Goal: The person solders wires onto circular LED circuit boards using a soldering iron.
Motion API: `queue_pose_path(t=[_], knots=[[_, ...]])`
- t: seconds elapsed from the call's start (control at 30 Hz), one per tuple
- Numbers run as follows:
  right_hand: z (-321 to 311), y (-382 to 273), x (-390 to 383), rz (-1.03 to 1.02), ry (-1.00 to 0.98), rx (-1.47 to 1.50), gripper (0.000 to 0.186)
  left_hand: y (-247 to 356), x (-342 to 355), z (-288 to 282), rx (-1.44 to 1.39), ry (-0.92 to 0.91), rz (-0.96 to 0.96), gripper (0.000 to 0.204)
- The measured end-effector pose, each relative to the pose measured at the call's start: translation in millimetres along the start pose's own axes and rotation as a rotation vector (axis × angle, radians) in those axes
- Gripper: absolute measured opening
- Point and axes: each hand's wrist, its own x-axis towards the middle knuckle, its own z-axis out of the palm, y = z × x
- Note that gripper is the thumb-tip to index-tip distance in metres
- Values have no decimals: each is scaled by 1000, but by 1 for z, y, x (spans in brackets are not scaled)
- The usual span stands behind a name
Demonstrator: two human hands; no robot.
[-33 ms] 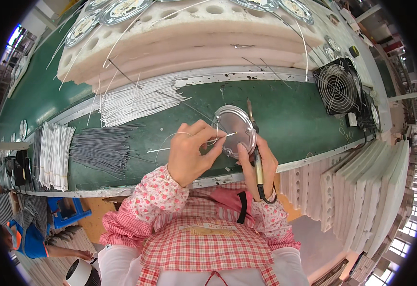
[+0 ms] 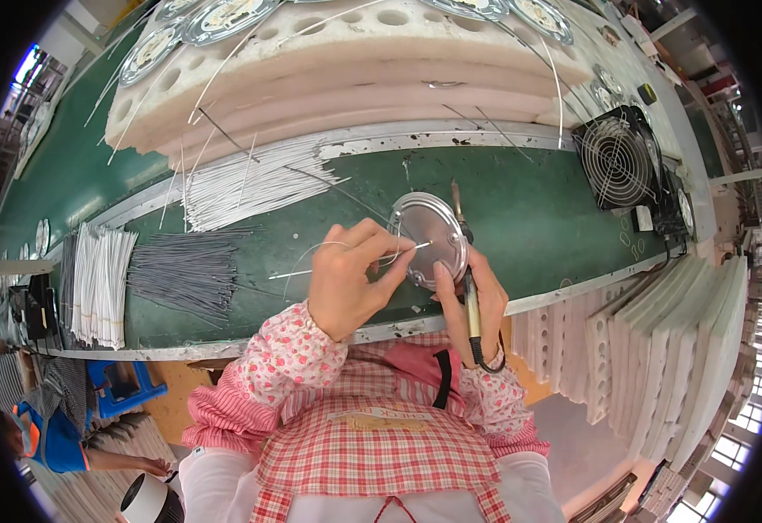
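Between thumb and fingertips, my left hand [image 2: 350,275] pinches a thin white wire [image 2: 289,275]. Its near end reaches a small hole or spot in the middle of a round silver metal plate [image 2: 424,222]. My right hand [image 2: 477,305] holds that plate tilted up by its edge, thumb on its face. The same hand also grips a soldering iron [image 2: 473,315] with a pale handle, tip pointing up and away beside the plate's right rim. A loop of wire curves around my left fingers. The plate's back face is hidden.
Left on the green bench [image 2: 520,200] lie loose white wires [image 2: 254,183], grey wires [image 2: 185,275] and bundled white wires [image 2: 102,288]. Foam slabs [image 2: 355,78] bearing metal discs stand behind. A black fan [image 2: 614,159] is at right; foam boards [image 2: 677,349] lean below it. A co-worker's arm [image 2: 124,460] shows lower left.
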Motion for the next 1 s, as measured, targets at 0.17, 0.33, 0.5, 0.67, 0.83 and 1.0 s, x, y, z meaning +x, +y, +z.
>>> queue_pose_path(t=[0.17, 0.33, 0.5, 0.67, 0.83, 1.0], knots=[[3, -2, -2, -81, 6, -35, 35, 4, -2, 3, 42, 30, 36, 17], [8, -22, -11, -297, 31, -264, 47, 1, -6, 3, 38, 53, 66, 11], [-10, -18, 12, -343, -231, -111, 98, -23, -12, -13, -279, -133, -176, 13], [-1, 7, 39, -280, -517, 112, 114, -23, -14, -13, -280, -143, -272, 17], [9, 12, 26, -264, -405, 95, 116, -14, -26, -6, -366, -52, -344, 18], [9, 6, 17, -187, -374, 138, 118, -13, -28, -9, -398, -45, -343, 13]])
